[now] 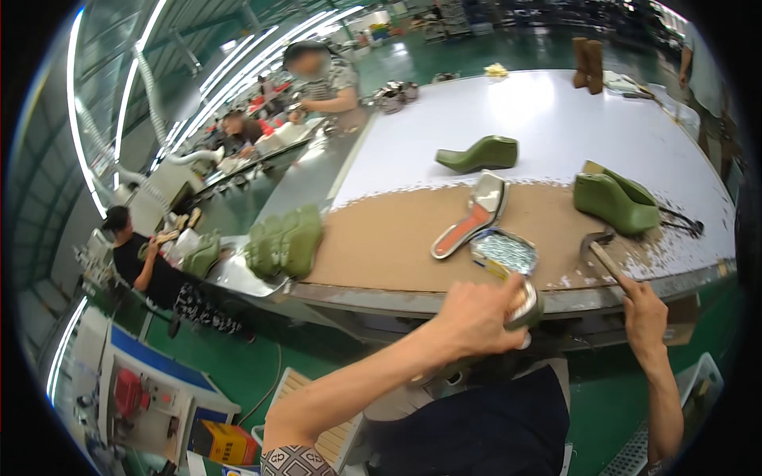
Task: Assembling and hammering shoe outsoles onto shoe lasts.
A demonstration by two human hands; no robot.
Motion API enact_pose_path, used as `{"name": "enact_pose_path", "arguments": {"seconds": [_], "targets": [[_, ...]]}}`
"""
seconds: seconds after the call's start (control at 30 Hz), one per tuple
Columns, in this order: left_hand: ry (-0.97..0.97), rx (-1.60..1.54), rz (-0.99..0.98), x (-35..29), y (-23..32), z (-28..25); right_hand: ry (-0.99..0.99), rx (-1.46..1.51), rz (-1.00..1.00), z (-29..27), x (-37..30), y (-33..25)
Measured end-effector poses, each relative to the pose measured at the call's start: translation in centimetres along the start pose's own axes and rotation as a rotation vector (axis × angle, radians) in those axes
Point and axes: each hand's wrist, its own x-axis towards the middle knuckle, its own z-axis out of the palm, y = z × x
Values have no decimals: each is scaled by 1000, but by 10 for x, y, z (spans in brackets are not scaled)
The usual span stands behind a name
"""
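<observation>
My left hand (480, 317) is closed around a green shoe last (525, 309) at the table's front edge. Something pale shows on the last beside my thumb, too small to make out. In my right hand (647, 317) is a hammer (606, 260), gripped by its wooden handle, its dark head over the tabletop. Just beyond my left hand sits a tin (506, 252) full of small shiny bits, perhaps tacks. Touching it lies a silver shoe (474, 218) with an orange-red bottom. Green lasts (615, 200) lie beyond the hammer.
The table (381, 238) has a worn brown front strip and a white rear. Farther back lie a single green last (479, 155) and brown boots (588, 66). More lasts (286, 242) stand at the left. Co-workers work at the far left; a crate (690, 397) stands lower right.
</observation>
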Motion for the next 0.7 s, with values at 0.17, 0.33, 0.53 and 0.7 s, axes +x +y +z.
{"name": "enact_pose_path", "arguments": {"seconds": [0.17,0.33,0.53,0.7], "targets": [[860,-599,-294,-26,-90,-45,37,-29,-74,11,12,16],[1248,-265,-686,-79,-218,1,216,46,-6,11,40,12],[1052,-235,-962,-146,-279,45,277,173,90,36,135,-6],[1131,213,-669,-100,-245,29,169,20,296,87,191,-2]]}}
